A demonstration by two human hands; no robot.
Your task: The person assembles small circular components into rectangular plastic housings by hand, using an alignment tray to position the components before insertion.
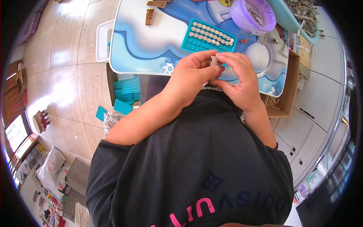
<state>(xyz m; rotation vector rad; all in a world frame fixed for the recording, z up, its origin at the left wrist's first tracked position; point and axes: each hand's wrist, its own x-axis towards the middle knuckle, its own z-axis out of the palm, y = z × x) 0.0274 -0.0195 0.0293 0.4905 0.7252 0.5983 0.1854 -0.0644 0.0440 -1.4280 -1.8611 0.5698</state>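
Near the front edge of the table, both hands come together around a small whitish cylinder (214, 60) with dark marks. My left hand (194, 72) pinches it between thumb and fingers. The curled fingers of my right hand (241, 77) close in from the other side, touching the piece. Below the fingertips, something thin and cord-like partly shows; its kind is unclear. Just beyond the hands lies a turquoise tray (194, 46) with round pockets. Whitish round pieces (206, 33) stand in several of its rows, and the nearer pockets look unfilled.
A purple bucket (238, 17) and a teal basin (291, 22) hold tangled grey strips at the far right. Brown clip-like pieces (150, 17) lie on the blue-and-white table (151, 45). More turquoise trays (130, 86) sit low at left. A cardboard box (289, 85) stands at right.
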